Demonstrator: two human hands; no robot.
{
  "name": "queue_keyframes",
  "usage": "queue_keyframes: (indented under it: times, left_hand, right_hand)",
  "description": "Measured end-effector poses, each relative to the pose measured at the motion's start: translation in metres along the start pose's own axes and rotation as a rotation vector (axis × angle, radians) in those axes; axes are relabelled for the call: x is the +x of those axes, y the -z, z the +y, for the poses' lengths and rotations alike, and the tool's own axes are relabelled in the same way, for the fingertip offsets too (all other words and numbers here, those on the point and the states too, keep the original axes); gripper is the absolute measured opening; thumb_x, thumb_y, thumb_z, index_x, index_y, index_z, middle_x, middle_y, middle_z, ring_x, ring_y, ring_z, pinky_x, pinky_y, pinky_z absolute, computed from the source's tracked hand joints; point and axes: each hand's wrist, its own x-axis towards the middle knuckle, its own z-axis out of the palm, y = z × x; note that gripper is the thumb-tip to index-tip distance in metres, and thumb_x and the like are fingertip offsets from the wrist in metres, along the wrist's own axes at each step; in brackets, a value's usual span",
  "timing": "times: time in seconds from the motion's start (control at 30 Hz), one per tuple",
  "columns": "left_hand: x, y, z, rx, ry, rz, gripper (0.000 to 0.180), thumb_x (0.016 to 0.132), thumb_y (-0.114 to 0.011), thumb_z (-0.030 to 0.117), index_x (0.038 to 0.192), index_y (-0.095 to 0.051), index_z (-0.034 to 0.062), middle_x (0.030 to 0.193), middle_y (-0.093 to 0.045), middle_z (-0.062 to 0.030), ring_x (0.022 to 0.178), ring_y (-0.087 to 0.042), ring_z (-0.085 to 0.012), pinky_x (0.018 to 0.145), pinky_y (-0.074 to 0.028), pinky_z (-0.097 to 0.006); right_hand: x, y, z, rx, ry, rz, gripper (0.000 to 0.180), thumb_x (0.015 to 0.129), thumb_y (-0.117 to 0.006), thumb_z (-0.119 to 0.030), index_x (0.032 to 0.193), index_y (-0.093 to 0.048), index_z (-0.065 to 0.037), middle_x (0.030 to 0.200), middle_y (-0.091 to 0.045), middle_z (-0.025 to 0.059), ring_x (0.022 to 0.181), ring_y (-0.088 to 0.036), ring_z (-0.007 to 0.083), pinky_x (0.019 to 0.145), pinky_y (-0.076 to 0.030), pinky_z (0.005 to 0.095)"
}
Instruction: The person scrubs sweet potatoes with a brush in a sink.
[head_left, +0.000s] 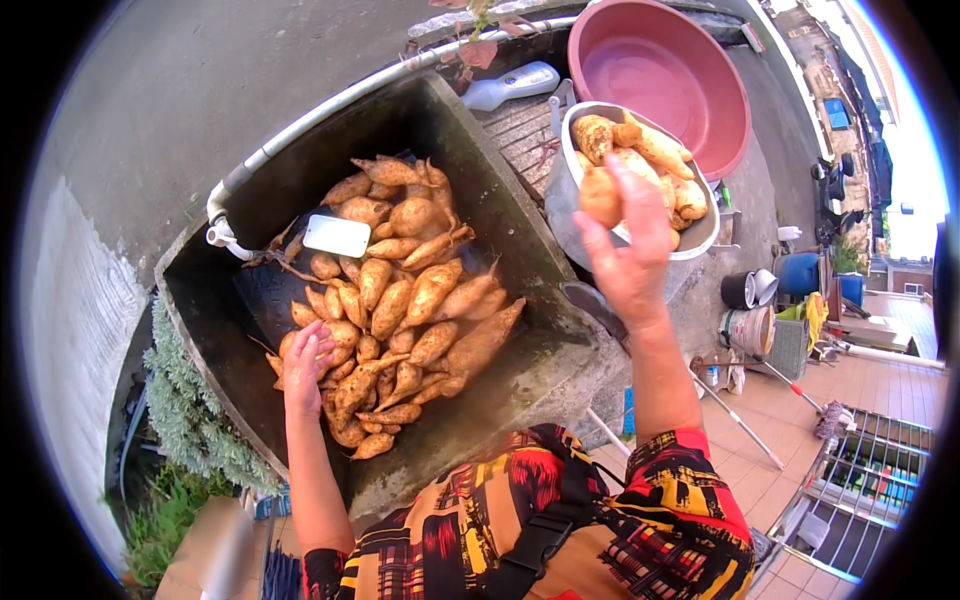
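The right hand (632, 255) is gripping a stubby orange-brown sweet potato (600, 196), seemingly upright, over the round metal pot (700, 240); the left hand (305, 368) is resting half-open on the heaped sweet potatoes (410, 300).

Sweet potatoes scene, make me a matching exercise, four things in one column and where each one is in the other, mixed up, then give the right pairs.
Things
1. left hand
2. right hand
3. red basin
4. white plastic bottle

Places
A. lying on the ledge behind the trough, left of the basin
B. on the pile of sweet potatoes in the concrete trough
C. over the metal pot, holding a sweet potato
D. behind the metal pot, showing nothing inside

Pairs: 1-B, 2-C, 3-D, 4-A
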Motion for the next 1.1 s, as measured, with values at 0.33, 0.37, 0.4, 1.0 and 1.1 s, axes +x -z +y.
queue_keyframes:
  times: [0.33, 0.37, 0.4, 1.0, 1.1]
  left_hand:
    - [-0.006, 0.040, -0.074, -0.032, 0.180, 0.180, 0.033, 0.097, -0.056, 0.026, 0.120, -0.059, 0.0029, 0.096, -0.064, -0.0045, 0.078, -0.062, -0.0093, 0.066, -0.051, -0.021]
    - [-0.002, 0.038, -0.075, -0.045, 0.187, 0.241, 0.032, 0.096, -0.056, 0.025, 0.119, -0.059, 0.0030, 0.096, -0.064, -0.0042, 0.077, -0.062, -0.0091, 0.064, -0.050, -0.021]
    - [0.000, 0.047, -0.076, -0.034, 0.196, 0.287, 0.032, 0.096, -0.056, 0.025, 0.119, -0.059, 0.0034, 0.096, -0.064, -0.0043, 0.077, -0.061, -0.0091, 0.063, -0.049, -0.020]
    - [0.149, 0.060, -0.077, 0.661, -0.211, 0.631, 0.051, 0.073, -0.076, 0.022, 0.116, -0.059, 0.0016, 0.106, -0.060, -0.0155, 0.097, -0.060, -0.0301, 0.084, -0.050, -0.044]
    - [0.167, 0.085, -0.038, -0.688, -0.109, 0.175, 0.034, 0.086, -0.064, 0.017, 0.117, -0.058, 0.0048, 0.102, -0.066, -0.0093, 0.093, -0.065, -0.0216, 0.077, -0.056, -0.036]
  right_hand:
    - [-0.042, 0.013, 0.025, -0.227, -0.124, 0.062, 0.036, 0.081, -0.065, 0.003, 0.117, -0.063, -0.001, 0.113, -0.064, 0.0110, 0.104, -0.059, 0.0244, 0.086, -0.048, 0.0345]
    - [-0.041, -0.011, 0.004, -0.144, -0.076, -0.059, 0.036, 0.081, -0.065, 0.003, 0.116, -0.062, 0.000, 0.112, -0.063, 0.0116, 0.100, -0.060, 0.0246, 0.081, -0.050, 0.0334]
    - [-0.046, -0.042, -0.015, 0.004, -0.095, -0.154, 0.039, 0.078, -0.068, 0.001, 0.116, -0.061, 0.000, 0.109, -0.061, 0.0144, 0.099, -0.057, 0.0286, 0.082, -0.049, 0.0370]
    - [-0.054, -0.392, -0.070, -0.264, 0.362, -0.848, 0.066, 0.071, -0.076, -0.033, 0.129, -0.053, -0.009, 0.115, -0.053, 0.0149, 0.111, -0.048, 0.0343, 0.093, -0.038, 0.0495]
    - [-0.048, -0.390, -0.077, -0.178, 0.319, -0.814, 0.065, 0.067, -0.076, -0.031, 0.124, -0.055, -0.009, 0.108, -0.054, 0.0153, 0.108, -0.049, 0.0342, 0.091, -0.040, 0.0478]
